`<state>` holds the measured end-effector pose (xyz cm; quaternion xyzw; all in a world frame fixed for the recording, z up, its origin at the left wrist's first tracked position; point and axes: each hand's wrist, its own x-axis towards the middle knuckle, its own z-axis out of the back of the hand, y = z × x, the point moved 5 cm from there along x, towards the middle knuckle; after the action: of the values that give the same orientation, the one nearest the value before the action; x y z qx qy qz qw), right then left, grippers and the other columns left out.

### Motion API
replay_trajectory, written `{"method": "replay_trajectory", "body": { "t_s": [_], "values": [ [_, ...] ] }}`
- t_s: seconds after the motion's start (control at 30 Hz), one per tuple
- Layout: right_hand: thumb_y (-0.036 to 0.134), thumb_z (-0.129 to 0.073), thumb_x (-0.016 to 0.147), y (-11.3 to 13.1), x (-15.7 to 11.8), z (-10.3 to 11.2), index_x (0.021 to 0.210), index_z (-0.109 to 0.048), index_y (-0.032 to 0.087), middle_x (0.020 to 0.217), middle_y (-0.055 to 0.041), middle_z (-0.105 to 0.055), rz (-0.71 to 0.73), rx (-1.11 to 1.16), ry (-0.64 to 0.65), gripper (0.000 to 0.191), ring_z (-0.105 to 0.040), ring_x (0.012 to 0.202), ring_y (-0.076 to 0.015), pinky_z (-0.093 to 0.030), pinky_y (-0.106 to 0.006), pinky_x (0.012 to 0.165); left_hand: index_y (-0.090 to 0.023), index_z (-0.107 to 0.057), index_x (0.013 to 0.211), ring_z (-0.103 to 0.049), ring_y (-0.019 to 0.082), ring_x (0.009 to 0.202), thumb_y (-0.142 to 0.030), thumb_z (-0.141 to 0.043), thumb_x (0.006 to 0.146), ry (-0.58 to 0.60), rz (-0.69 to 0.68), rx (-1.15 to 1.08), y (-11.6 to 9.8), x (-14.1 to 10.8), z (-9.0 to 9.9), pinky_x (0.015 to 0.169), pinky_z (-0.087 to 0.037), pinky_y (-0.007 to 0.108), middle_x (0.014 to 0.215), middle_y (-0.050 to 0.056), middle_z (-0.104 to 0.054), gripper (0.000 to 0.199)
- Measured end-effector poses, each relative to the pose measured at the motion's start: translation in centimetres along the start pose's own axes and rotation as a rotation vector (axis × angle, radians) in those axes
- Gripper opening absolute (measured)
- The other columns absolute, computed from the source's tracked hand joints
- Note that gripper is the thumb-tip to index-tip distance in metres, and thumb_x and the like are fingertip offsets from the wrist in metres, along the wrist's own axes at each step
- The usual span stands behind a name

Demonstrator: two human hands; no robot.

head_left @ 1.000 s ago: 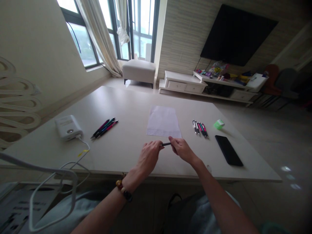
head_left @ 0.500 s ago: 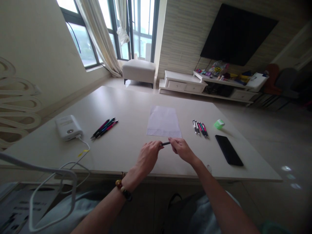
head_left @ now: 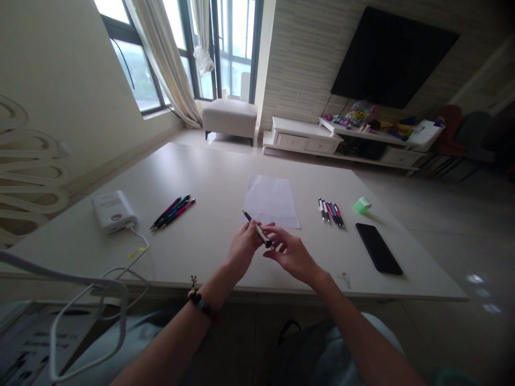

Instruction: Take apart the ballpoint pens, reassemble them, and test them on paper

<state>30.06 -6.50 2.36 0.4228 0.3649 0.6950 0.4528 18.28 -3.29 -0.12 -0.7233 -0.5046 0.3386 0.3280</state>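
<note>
A white-and-black pen (head_left: 261, 234) is held just above the table's near side, its tip slanting up to the left. My left hand (head_left: 244, 245) is closed around the middle of the barrel. At the pen's rear end, the curled thumb and fingers of my right hand (head_left: 292, 253) pinch it; exactly how they touch it is partly hidden. Just beyond the hands lies a sheet of paper (head_left: 270, 195) with lines of print along its near edge. A row of several pens (head_left: 331, 213) is on the right, and a looser bunch of pens (head_left: 173, 213) on the left.
On the white table (head_left: 213, 177), a black phone (head_left: 378, 248) and a small green box (head_left: 361, 205) lie at the right. A white device (head_left: 113, 212) with a cable (head_left: 139, 236) sits at the left. A small clear object (head_left: 345, 277) is near the front edge.
The pen has turned from level between both hands to slanting, tip away to the left. My left hand has shifted along its barrel, and my right hand has moved to its rear end.
</note>
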Motion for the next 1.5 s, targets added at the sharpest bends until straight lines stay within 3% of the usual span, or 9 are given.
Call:
{"method": "replay_trajectory", "body": {
  "t_s": [0.13,0.27,0.37,0.5,0.73,1.03,1.2,1.33,1.5],
  "values": [
    [0.029,-0.061,0.08,0.7,0.5,0.9,0.095,-0.066,0.023,0.094,-0.005,-0.065,0.062,0.051,-0.228,0.017,-0.058,0.075,-0.0152,-0.048,-0.028,0.064,-0.015,-0.055,0.096,-0.067,0.019,0.087,-0.052,-0.041,0.089,0.124,0.076,0.122,1.3,0.1,-1.5,0.078,-0.051,0.032,0.1,0.012,-0.069,0.04],
    [0.037,-0.056,0.083,-1.0,1.5,5.4,0.088,-0.059,0.022,0.091,-0.0038,-0.062,-0.012,0.381,-0.655,0.016,-0.058,0.083,-0.0161,-0.047,-0.03,0.073,-0.016,-0.056,0.113,-0.061,0.022,0.104,-0.045,-0.028,0.095,0.183,-0.107,0.875,1.8,-0.2,-2.0,0.09,-0.046,0.04,0.111,0.012,-0.066,0.043],
    [0.04,-0.054,0.082,-3.4,2.6,7.6,0.075,-0.052,0.021,0.068,0.0005,-0.054,-0.154,0.732,-0.62,0.02,-0.055,0.066,-0.0138,-0.047,-0.03,0.065,-0.019,-0.049,0.127,-0.043,0.026,0.127,-0.032,-0.044,0.091,0.171,-0.447,1.511,1.7,-0.7,-1.8,0.105,-0.031,0.048,0.132,0.012,-0.053,0.038],
    [0.045,-0.05,0.082,-5.1,2.8,9.2,0.06,-0.038,0.022,0.05,0.0071,-0.027,-0.226,0.888,-0.509,0.035,-0.03,0.043,-0.0102,-0.036,-0.025,0.045,-0.018,-0.034,0.139,-0.025,0.029,0.137,-0.032,-0.042,0.091,0.071,-0.539,1.88,2.2,-0.1,0.2,0.108,-0.022,0.054,0.147,0.013,-0.032,0.05],
    [0.033,-0.04,0.084,-6.2,2.8,9.7,0.056,-0.031,0.022,0.046,0.0079,-0.018,-0.196,1.107,-0.508,0.032,-0.014,0.04,-0.0093,-0.022,-0.022,0.036,-0.014,-0.04,0.135,-0.03,0.031,0.134,-0.038,-0.029,0.095,0.05,-0.497,1.959,3.0,0.6,1.0,0.106,-0.023,0.056,0.144,0.013,-0.037,0.048],
    [0.044,-0.046,0.085,-5.8,3.2,10.5,0.062,-0.042,0.021,0.048,0.0087,-0.022,-0.167,1.053,-0.491,0.033,-0.02,0.037,-0.0065,-0.026,-0.019,0.034,-0.012,-0.047,0.129,-0.04,0.03,0.124,-0.03,-0.039,0.092,0.126,-0.556,2.019,4.3,-3.5,-1.1,0.105,-0.029,0.051,0.136,0.015,-0.046,0.042],
    [0.041,-0.053,0.081,-6.4,3.6,10.1,0.069,-0.052,0.019,0.048,0.0055,-0.044,-0.254,0.832,-0.507,0.024,-0.03,0.032,-0.0049,-0.025,-0.019,0.031,-0.016,-0.044,0.131,-0.037,0.028,0.128,-0.028,-0.038,0.092,0.127,-0.582,1.976,4.7,-4.1,-1.3,0.106,-0.028,0.05,0.139,0.013,-0.044,0.041],
    [0.052,-0.03,0.086,-7.0,3.6,7.6,0.079,-0.062,0.014,0.055,-0.007,-0.062,-0.46,0.599,-0.317,0.05,-0.055,0.043,-0.0144,-0.038,-0.023,0.037,-0.018,-0.041,0.134,-0.027,0.029,0.135,-0.033,-0.034,0.094,0.177,-0.635,1.918,5.4,-3.8,-1.3,0.11,-0.021,0.052,0.144,0.011,-0.037,0.044],
    [0.072,-0.028,0.082,-7.3,3.3,5.4,0.091,-0.063,0.013,0.052,-0.009,-0.064,-0.578,0.421,-0.149,0.069,-0.059,0.04,-0.0171,-0.041,-0.023,0.038,-0.017,-0.041,0.134,-0.028,0.029,0.135,-0.034,-0.03,0.095,0.196,-0.613,1.907,5.6,-3.7,-1.2,0.11,-0.022,0.053,0.144,0.011,-0.037,0.045]
  ]
}}
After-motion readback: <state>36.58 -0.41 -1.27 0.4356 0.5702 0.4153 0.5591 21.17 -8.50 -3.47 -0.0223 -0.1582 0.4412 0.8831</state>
